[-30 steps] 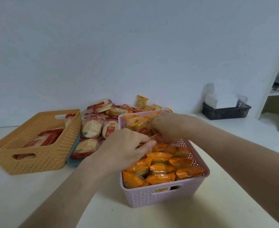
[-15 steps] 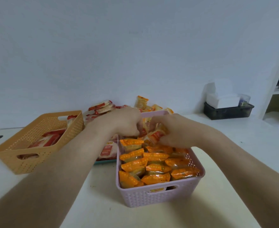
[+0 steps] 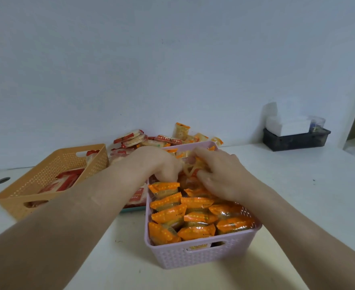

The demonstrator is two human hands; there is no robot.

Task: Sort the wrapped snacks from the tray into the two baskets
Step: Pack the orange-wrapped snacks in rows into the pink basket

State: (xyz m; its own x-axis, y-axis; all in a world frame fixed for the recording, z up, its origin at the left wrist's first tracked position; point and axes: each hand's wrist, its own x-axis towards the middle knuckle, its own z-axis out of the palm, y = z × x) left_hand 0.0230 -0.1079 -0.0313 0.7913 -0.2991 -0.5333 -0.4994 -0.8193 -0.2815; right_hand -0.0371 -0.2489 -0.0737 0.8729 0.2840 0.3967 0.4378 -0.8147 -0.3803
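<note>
The counter (image 3: 297,195) is carrying the orange basket (image 3: 53,174) left of the lilac basket (image 3: 203,256), the teal tray (image 3: 133,209) is peeking out beside the lilac basket's left wall, and over its far end the right hand (image 3: 222,176) is pinching an orange-wrapped snack (image 3: 193,170) in a narrow grip while the left hand (image 3: 155,162) is curling downward, what its grip holds being impossible to tell.

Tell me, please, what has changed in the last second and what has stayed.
The left hand moved from the middle of the pink basket to its far end, beside the right hand, which now pinches an orange-wrapped snack there. Whether the left hand holds anything is hidden. The orange basket and the packed rows stayed in place.
</note>
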